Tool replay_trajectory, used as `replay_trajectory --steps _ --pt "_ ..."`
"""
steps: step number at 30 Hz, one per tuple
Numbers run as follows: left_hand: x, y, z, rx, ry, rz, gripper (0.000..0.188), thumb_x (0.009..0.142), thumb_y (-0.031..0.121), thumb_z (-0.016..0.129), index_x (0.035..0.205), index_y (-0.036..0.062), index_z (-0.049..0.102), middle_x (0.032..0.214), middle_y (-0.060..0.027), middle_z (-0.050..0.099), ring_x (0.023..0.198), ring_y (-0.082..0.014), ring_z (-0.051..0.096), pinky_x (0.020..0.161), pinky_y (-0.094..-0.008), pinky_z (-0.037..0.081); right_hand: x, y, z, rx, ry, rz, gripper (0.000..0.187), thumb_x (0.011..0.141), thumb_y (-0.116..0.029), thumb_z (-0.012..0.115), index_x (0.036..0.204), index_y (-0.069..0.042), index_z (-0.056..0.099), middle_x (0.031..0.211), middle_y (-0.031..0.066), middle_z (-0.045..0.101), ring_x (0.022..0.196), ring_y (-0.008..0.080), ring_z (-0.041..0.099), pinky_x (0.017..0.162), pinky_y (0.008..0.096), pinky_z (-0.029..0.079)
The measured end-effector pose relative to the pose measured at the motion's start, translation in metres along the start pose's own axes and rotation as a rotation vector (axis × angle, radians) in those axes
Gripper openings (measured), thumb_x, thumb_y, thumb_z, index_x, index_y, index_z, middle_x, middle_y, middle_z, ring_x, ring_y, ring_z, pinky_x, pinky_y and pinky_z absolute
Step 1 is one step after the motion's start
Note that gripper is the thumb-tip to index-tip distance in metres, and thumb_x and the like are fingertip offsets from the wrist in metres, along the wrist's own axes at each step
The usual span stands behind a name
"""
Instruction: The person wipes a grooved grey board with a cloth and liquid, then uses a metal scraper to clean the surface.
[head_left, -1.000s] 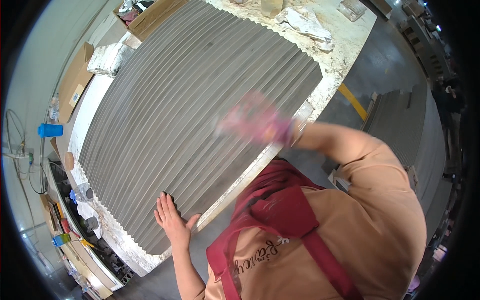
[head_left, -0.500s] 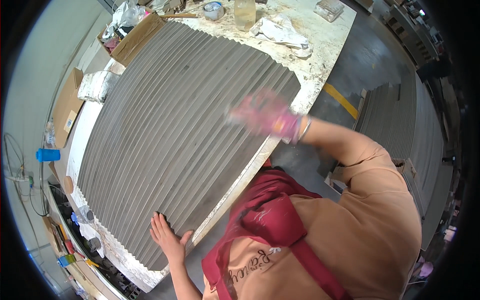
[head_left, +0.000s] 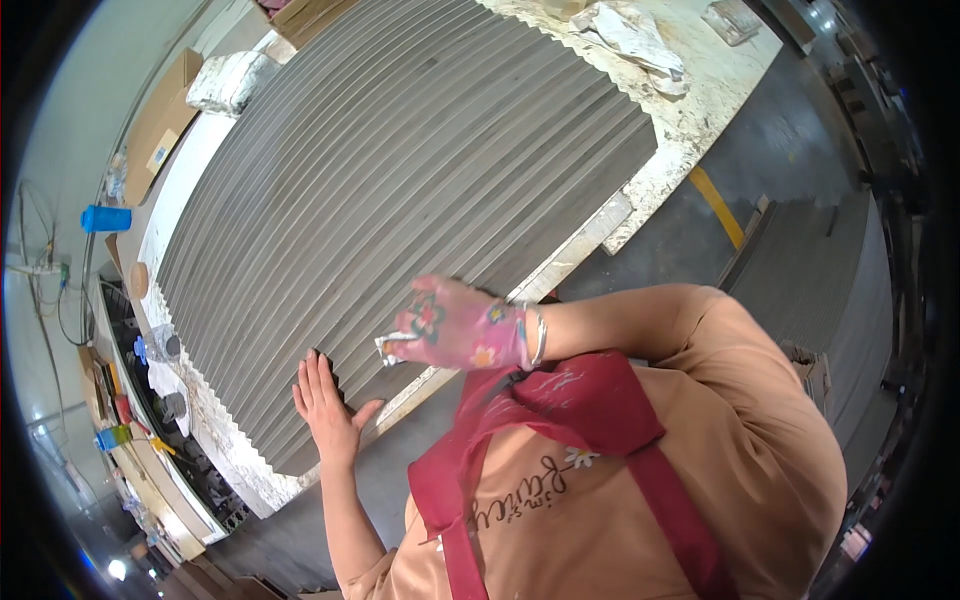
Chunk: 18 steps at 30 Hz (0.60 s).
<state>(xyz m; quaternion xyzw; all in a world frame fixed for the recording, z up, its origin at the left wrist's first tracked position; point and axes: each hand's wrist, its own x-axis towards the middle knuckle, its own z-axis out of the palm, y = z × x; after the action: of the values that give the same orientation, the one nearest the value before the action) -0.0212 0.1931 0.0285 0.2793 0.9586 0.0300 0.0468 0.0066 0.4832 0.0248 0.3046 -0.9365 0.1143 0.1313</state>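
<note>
Long grey strips [head_left: 400, 190] lie side by side in overlapping rows across a stained white table [head_left: 690, 150]. My bare left hand [head_left: 330, 412] is open, its fingers spread on the near-left ends of the strips and its thumb out toward the table edge. My right hand [head_left: 460, 325], in a pink flowered glove, is over the near edge of the strips, right of my left hand. Its fingers are curled, and a small white piece [head_left: 392, 350] shows at their tips. What that piece is, I cannot make out.
A crumpled white cloth [head_left: 635, 45] and a clear packet [head_left: 732, 22] lie on the far right of the table. At the left are a white wrapped bundle [head_left: 232, 82], a cardboard box [head_left: 165, 125] and a blue cup [head_left: 106, 218]. More grey strips [head_left: 805, 270] are stacked at right.
My right hand has swept left and nearer to me, from the right part of the strips toward my left hand. My left hand stays on the strips. The view has shifted.
</note>
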Motion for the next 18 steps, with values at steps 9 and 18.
replay_trajectory --steps 9,18 --pt "-0.001 0.006 -0.001 -0.027 0.043 -0.004 0.109 0.057 0.047 0.078 0.144 0.0036 0.030 0.151 -0.0120 0.030 0.140 -0.0320 0.025 0.113 -0.0478 0.015 -0.170 0.216 -0.117 -0.376 0.058 0.833 0.049 0.079 -0.018 0.063 0.128 -0.020 0.055 0.090 0.0095 0.061 0.075 0.0254 0.061 0.072 0.0382 0.049" --pt "-0.005 0.003 -0.003 -0.024 0.003 -0.014 0.109 0.059 0.051 0.076 0.145 0.0023 0.028 0.152 -0.0139 0.028 0.141 -0.0334 0.022 0.113 -0.0480 0.013 -0.043 0.043 -0.059 0.136 -0.540 0.319 0.042 0.088 -0.022 0.053 0.129 -0.031 0.052 0.117 -0.0008 0.061 0.109 0.0179 0.056 0.106 0.0418 0.033"
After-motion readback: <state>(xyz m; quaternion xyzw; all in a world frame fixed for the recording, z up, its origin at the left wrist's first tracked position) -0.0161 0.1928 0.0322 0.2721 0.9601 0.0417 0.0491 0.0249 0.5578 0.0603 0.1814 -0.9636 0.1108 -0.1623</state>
